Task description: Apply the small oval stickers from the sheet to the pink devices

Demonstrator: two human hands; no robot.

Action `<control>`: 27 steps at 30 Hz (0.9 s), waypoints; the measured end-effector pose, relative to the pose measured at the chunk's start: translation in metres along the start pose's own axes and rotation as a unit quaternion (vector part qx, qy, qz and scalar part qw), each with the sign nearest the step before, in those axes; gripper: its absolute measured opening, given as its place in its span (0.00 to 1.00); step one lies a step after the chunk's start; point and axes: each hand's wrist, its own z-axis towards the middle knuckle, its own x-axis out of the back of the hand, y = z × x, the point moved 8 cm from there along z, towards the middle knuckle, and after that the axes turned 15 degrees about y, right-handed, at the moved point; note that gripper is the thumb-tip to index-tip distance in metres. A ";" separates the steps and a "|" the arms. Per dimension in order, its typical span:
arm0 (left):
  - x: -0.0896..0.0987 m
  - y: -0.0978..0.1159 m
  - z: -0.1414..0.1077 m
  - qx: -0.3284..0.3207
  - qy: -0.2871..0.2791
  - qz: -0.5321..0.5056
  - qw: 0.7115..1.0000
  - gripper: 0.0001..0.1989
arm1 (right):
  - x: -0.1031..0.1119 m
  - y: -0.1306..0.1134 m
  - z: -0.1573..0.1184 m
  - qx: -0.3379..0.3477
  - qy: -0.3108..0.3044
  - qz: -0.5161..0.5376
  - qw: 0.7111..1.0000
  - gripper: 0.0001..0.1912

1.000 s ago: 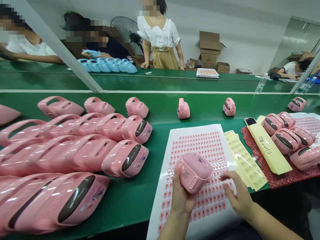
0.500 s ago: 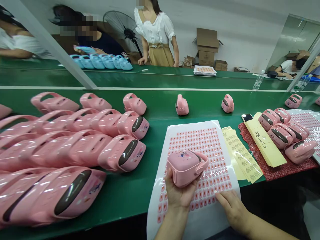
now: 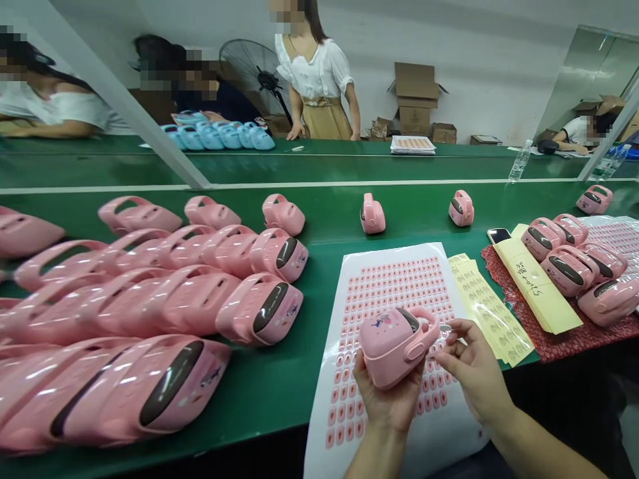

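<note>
Raised over the sticker sheet, a pink handled plastic device (image 3: 387, 352) with a dark window and small printed figures rests in my left hand (image 3: 392, 402), whose fingers wrap its underside. My right hand (image 3: 474, 366) is beside the device's handle, thumb and forefinger pinching a small pale sticker (image 3: 444, 328). Beneath both hands lies the white sheet (image 3: 352, 266) with rows of small pink-and-red stickers. To my left, several more pink devices (image 3: 262, 309) stand in packed rows on the green table (image 3: 279, 392).
Yellow label sheets (image 3: 492, 313), a yellow paper stack (image 3: 536, 286) and a phone (image 3: 498, 235) lie right of the sticker sheet. Several pink devices (image 3: 569, 269) sit on red bubble wrap (image 3: 559, 349). Two lone devices stand farther back. Across the table are co-workers and blue devices (image 3: 219, 136).
My right hand has lifted from the sheet to the device's handle, with the small sticker in its fingertips. My left hand has turned the device so its window shows. The view has shifted slightly.
</note>
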 end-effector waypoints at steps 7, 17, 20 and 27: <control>0.002 -0.012 -0.002 0.025 0.070 -0.042 0.996 0.22 | -0.014 0.005 -0.001 -0.024 0.053 0.045 0.997 0.23; 0.006 -0.021 -0.005 0.031 0.127 -0.075 0.988 0.14 | -0.012 0.003 -0.004 0.046 0.084 0.051 0.994 0.17; -0.003 -0.023 -0.006 0.040 0.123 -0.087 0.988 0.14 | -0.012 0.000 -0.005 0.073 0.091 0.045 0.992 0.15; -0.007 -0.026 -0.008 0.045 0.147 -0.083 0.985 0.17 | -0.014 -0.014 -0.013 0.225 0.094 -0.055 0.968 0.08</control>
